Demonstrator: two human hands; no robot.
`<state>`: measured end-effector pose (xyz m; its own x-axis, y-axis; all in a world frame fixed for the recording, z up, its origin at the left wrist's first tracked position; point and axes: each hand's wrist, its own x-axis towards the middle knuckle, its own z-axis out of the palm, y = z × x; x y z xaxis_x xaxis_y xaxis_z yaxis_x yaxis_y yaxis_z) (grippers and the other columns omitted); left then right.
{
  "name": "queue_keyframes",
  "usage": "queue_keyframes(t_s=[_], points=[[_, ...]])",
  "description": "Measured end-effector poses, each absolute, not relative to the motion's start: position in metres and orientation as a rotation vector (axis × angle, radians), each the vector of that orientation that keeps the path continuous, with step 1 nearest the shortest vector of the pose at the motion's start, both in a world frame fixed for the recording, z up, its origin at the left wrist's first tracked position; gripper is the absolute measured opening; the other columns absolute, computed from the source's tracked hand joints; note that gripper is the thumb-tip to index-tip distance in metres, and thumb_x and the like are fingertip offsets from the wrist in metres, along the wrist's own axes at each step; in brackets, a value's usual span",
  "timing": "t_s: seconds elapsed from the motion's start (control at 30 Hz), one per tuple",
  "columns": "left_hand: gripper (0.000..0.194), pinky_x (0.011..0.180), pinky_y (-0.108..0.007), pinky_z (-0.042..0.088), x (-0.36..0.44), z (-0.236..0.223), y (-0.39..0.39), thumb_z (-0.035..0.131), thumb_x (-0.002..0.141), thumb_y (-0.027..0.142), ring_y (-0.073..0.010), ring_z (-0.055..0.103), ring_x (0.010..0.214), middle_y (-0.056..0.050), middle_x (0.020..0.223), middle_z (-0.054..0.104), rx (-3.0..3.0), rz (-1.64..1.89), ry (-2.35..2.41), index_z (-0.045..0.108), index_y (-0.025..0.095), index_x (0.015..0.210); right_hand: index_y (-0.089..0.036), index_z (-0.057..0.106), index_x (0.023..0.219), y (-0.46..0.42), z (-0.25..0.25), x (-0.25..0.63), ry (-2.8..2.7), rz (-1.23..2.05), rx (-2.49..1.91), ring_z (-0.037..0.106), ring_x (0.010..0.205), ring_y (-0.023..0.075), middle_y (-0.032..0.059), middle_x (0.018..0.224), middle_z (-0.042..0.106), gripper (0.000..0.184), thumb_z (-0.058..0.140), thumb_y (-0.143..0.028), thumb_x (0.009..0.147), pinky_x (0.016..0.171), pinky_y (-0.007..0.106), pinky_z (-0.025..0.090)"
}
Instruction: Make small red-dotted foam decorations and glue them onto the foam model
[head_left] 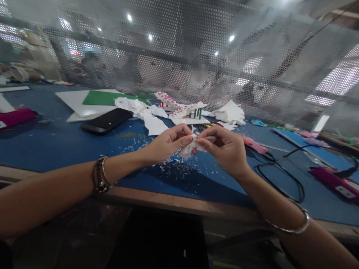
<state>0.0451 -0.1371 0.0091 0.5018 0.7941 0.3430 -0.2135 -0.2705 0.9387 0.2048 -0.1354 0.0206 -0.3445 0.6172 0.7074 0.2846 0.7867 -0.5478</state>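
Observation:
Between my two hands is a small crumpled piece of white paper [186,151], held above the table's near edge. My left hand [169,144] pinches its left side with thumb and forefinger. From the right, my right hand [226,147] grips the same paper, its fingers bent and partly hidden from view. Many tiny white paper shreds [179,168] lie scattered on the blue tabletop beneath. Just beyond my hands stands a white paper model [179,108] with pink dots and with red and green supports.
A black phone [108,121], white sheets [73,99] and a green sheet [103,98] lie to the left. Crumpled paper [230,113] sits behind. At right are a pink glue gun [255,145], a black cable [300,186] and a purple device [333,183]. A perforated metal screen [174,48] rises behind.

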Motion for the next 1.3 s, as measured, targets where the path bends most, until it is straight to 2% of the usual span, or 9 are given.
queue_keyframes(t_s=[0.27, 0.43, 0.63, 0.93, 1.1, 1.3], points=[[0.008, 0.048, -0.017, 0.034, 0.0433, 0.0024, -0.1323, 0.052, 0.076, 0.022, -0.0062, 0.048, 0.047, 0.005, 0.052, 0.056, 1.454, 1.020, 0.422, 0.047, 0.019, 0.071, -0.016, 0.056, 0.066, -0.1405, 0.0233, 0.2033, -1.972, 0.336, -0.713, 0.043, 0.046, 0.0032, -0.0043, 0.056, 0.054, 0.008, 0.059, -0.022, 0.070, 0.042, 0.015, 0.036], [0.011, 0.048, -0.016, 0.033, 0.0461, 0.0040, -0.1341, 0.052, 0.076, 0.018, -0.0058, 0.047, 0.048, 0.005, 0.047, 0.052, 1.287, 1.029, 0.416, 0.051, 0.017, 0.066, -0.015, 0.057, 0.068, -0.1393, 0.0227, 0.2014, -1.936, 0.400, -0.705, 0.044, 0.047, 0.0030, -0.0039, 0.059, 0.055, 0.006, 0.059, -0.021, 0.070, 0.042, 0.015, 0.036], [0.013, 0.050, -0.015, 0.035, 0.0463, 0.0039, -0.1325, 0.051, 0.077, 0.013, -0.0038, 0.048, 0.048, 0.003, 0.050, 0.054, 1.207, 1.038, 0.443, 0.057, 0.014, 0.065, -0.016, 0.054, 0.068, -0.1413, 0.0233, 0.1994, -1.875, 0.531, -0.666, 0.048, 0.050, 0.0035, -0.0039, 0.059, 0.054, 0.003, 0.056, -0.015, 0.069, 0.044, 0.014, 0.038], [0.016, 0.043, -0.015, 0.033, 0.0452, 0.0059, -0.1352, 0.062, 0.068, 0.018, -0.0031, 0.045, 0.042, 0.006, 0.051, 0.051, 1.191, 0.985, 0.370, 0.049, 0.016, 0.059, -0.016, 0.052, 0.069, -0.1421, 0.0210, 0.1957, -1.822, 0.799, -0.598, 0.045, 0.047, 0.0035, -0.0051, 0.056, 0.050, 0.006, 0.057, -0.019, 0.068, 0.042, 0.016, 0.037], [0.018, 0.042, -0.016, 0.032, 0.0444, 0.0023, -0.1322, 0.064, 0.064, 0.024, -0.0049, 0.047, 0.045, 0.006, 0.051, 0.053, 1.292, 1.062, 0.442, 0.049, 0.016, 0.060, -0.017, 0.050, 0.069, -0.1445, 0.0201, 0.1954, -1.827, 0.784, -0.637, 0.046, 0.048, 0.0042, -0.0047, 0.056, 0.049, 0.009, 0.057, -0.022, 0.069, 0.042, 0.016, 0.036], [0.012, 0.045, -0.016, 0.037, 0.0447, 0.0040, -0.1355, 0.055, 0.073, 0.018, -0.0047, 0.048, 0.044, 0.006, 0.047, 0.052, 1.556, 1.265, 0.618, 0.053, 0.014, 0.061, -0.016, 0.049, 0.070, -0.1401, 0.0178, 0.1978, -1.881, 0.536, -0.679, 0.046, 0.051, 0.0046, -0.0035, 0.062, 0.051, 0.005, 0.054, -0.018, 0.071, 0.044, 0.017, 0.037]])
